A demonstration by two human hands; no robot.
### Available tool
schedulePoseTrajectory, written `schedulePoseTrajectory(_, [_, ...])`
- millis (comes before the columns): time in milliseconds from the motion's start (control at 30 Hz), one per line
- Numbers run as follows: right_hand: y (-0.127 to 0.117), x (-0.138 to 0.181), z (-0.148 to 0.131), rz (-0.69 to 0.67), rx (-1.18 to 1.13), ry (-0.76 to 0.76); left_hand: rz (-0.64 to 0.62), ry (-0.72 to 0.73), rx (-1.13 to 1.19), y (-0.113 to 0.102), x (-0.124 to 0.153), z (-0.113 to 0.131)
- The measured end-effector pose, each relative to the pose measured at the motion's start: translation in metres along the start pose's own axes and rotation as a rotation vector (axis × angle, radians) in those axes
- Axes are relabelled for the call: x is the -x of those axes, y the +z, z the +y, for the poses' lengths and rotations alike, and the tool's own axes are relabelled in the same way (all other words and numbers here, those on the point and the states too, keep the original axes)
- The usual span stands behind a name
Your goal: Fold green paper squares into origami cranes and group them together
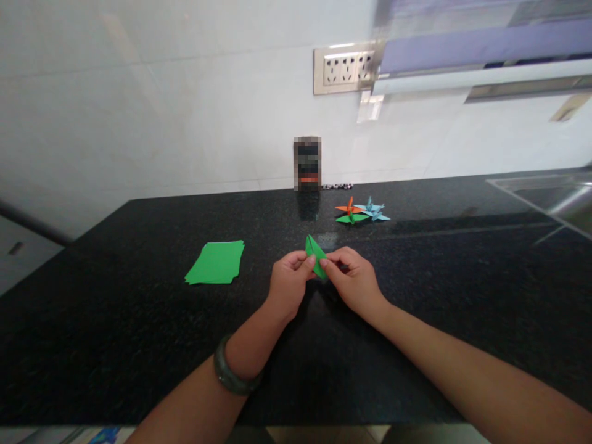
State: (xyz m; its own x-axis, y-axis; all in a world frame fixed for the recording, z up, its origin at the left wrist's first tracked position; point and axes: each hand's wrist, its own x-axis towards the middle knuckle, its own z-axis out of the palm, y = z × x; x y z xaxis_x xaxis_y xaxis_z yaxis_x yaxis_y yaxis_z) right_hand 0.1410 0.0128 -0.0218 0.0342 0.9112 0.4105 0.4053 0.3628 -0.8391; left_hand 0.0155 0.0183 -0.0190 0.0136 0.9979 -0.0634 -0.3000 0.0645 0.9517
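From the head camera, the left hand [287,282] and right hand [357,279] each pinch the folded green paper [314,248] between thumb and fingers, over the tabletop [139,327]; aligning edges before pressing each crease should keep it neat.

The folded paper [317,251] is smooth and matt; the countertop [139,345] glossy, apparently stone; the wall [185,117] shiny.
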Motion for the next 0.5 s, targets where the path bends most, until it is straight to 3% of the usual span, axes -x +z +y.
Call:
schedulePoseTrajectory(167, [-0.0009,-0.0020,0.0004,-0.013,0.001,0.090,0.043,0.086,-0.211,-0.0014,0.0000,0.0013])
schedulePoseTrajectory(367, [-0.0017,-0.0031,-0.0009,-0.028,0.098,0.090,0.065,0.133,-0.337,-0.0043,-0.0012,0.0011])
schedulePoseTrajectory(500, [-0.0014,-0.0033,-0.0014,0.003,0.255,0.054,0.013,0.124,-0.368,-0.0035,0.0007,-0.0003])
